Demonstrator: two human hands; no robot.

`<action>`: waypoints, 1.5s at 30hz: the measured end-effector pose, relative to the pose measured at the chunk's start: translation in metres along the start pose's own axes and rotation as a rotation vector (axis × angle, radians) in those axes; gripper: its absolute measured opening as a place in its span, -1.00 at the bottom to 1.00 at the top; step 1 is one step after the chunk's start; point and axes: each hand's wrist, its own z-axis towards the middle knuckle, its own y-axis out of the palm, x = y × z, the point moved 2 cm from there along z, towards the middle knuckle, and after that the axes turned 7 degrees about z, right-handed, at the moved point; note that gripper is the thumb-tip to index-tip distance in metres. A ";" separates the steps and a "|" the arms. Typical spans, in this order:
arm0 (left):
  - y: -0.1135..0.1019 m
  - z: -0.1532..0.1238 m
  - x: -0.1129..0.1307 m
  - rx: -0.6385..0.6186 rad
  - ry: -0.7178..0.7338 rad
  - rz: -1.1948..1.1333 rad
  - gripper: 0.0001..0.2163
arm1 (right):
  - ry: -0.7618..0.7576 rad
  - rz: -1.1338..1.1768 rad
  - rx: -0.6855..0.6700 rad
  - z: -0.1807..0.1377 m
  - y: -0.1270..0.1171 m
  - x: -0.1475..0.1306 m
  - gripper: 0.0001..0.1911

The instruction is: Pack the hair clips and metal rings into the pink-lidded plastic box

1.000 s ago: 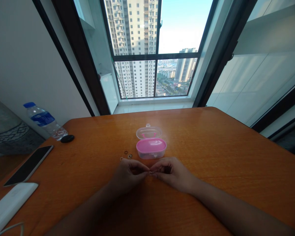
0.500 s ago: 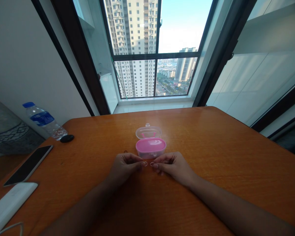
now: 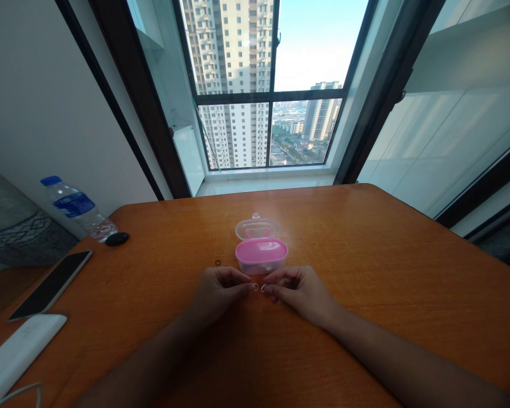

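Head view: left hand (image 3: 218,293) and right hand (image 3: 297,292) each pinch a ring (image 3: 255,287).

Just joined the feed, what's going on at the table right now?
A person is working with bare hands at a wooden table. The left hand pinches one small ring, and the right hand pinches another small ring, the two rings close together but apart. Just beyond them sits an open pink plastic box with a clear lid. A dark ring lies on the table nearby.
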 end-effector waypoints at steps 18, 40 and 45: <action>0.010 -0.008 -0.002 -0.103 0.123 0.100 -0.86 | -0.436 -0.586 -0.125 -0.010 0.005 -0.010 -0.89; -0.034 0.002 0.009 0.228 0.476 0.740 -0.71 | -0.518 -1.033 0.258 0.002 -0.026 -0.057 -0.81; -0.055 0.015 0.003 0.395 0.353 0.751 -0.66 | -0.419 -1.347 0.187 0.023 -0.024 -0.080 -0.78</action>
